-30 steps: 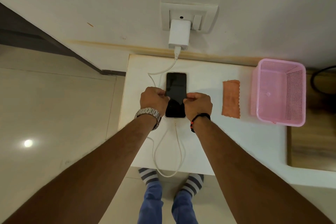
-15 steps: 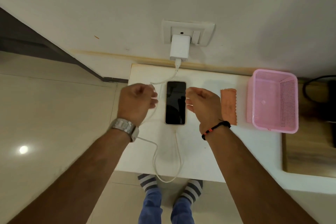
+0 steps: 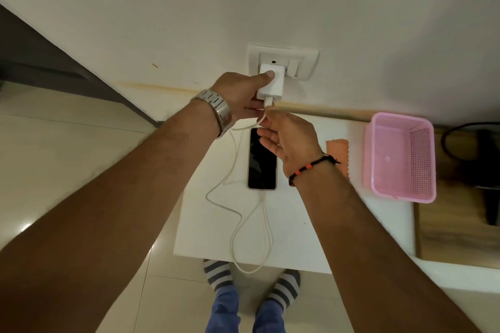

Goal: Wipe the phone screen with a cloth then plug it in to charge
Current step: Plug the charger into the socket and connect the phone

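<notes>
The left hand (image 3: 240,97) has its fingers closed around the charger (image 3: 272,81) in the wall socket (image 3: 308,65). The right hand (image 3: 289,138) pinches the cable (image 3: 238,213) just below. Beneath them the phone (image 3: 262,167) lies plugged in on the surface (image 3: 324,224), with the cloth (image 3: 338,151) beside it and the cable looping past the near edge.

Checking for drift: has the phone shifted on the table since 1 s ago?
No. The phone lies just left of the orange cloth, as before.

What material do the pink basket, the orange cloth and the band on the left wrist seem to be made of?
Pink perforated basket: most likely moulded plastic, from its even colour, its grid of small holes and its slight gloss. Orange cloth: a soft matte textile, perhaps microfibre, with a zigzag-cut edge. Silver wrist band: seemingly polished metal links that catch the light.
</notes>
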`<state>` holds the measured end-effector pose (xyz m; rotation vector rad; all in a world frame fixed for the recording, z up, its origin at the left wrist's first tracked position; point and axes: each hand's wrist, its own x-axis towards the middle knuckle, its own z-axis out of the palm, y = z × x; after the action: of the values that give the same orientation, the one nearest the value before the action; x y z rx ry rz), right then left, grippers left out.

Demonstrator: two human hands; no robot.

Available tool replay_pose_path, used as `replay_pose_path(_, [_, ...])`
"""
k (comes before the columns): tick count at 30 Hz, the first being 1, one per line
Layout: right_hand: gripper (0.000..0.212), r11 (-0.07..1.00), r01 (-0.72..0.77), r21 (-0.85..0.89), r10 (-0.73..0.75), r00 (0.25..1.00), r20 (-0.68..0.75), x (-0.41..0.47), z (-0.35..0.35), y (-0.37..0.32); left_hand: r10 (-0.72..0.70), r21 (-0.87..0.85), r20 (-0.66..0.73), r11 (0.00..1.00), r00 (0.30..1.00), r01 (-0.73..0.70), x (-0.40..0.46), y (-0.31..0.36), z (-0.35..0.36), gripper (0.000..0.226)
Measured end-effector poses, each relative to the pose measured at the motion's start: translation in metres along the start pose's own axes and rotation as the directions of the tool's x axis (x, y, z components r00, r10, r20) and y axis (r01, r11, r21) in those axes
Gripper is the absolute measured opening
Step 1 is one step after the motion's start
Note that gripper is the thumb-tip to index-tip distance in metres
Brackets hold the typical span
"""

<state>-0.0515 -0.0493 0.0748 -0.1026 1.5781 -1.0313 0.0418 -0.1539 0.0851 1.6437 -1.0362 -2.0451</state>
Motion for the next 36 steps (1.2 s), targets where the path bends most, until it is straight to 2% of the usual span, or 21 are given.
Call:
replay_pose_path(9, [0.021,0.999,0.049,-0.021,-0.05,0.997,-0.052,0.007,0.005,-0.004,0.028,-0.091,0.038,0.996,0.999,-0.025,0.009,-0.007,0.002,0.043])
replay_pose_path(16, [0.01,0.998,0.038,-0.051,-0.043,0.995,-0.093,0.011,0.006,-0.008,0.032,-0.095,0.03,0.995,0.999,-0.029,0.01,-0.009,0.004,0.04])
replay_pose_path(21, [0.016,0.99,0.091,-0.105,-0.093,0.996,-0.013,0.006,-0.001,-0.002,0.042,-0.075,0.025,0.996,0.999,-0.04,0.01,-0.011,0.002,0.04])
replay_pose_path(24, [0.021,0.987,0.098,-0.125,-0.097,0.995,0.013,0.006,-0.005,-0.006,0.088,0.003,-0.047,0.996,0.995,-0.088,0.009,-0.015,-0.001,0.045])
replay_pose_path(27, [0.018,0.953,0.199,-0.228,-0.207,0.978,-0.014,0.008,-0.01,-0.006,0.167,0.069,-0.16,0.985,0.973,-0.157,0.005,-0.022,-0.013,0.046])
replay_pose_path(30, [0.017,0.832,0.368,-0.416,-0.434,0.898,-0.075,0.011,-0.02,-0.003,0.238,0.092,-0.299,0.971,0.924,-0.221,-0.003,-0.037,-0.031,0.033])
replay_pose_path(33, [0.024,0.767,0.448,-0.459,-0.546,0.832,-0.1,0.019,-0.028,-0.01,0.202,0.012,-0.36,0.977,0.911,-0.212,-0.013,-0.058,-0.045,0.028])
replay_pose_path(36, [0.029,0.754,0.473,-0.456,-0.566,0.82,-0.087,0.03,-0.026,-0.023,0.122,-0.078,-0.378,0.984,0.918,-0.162,-0.022,-0.076,-0.051,0.023])
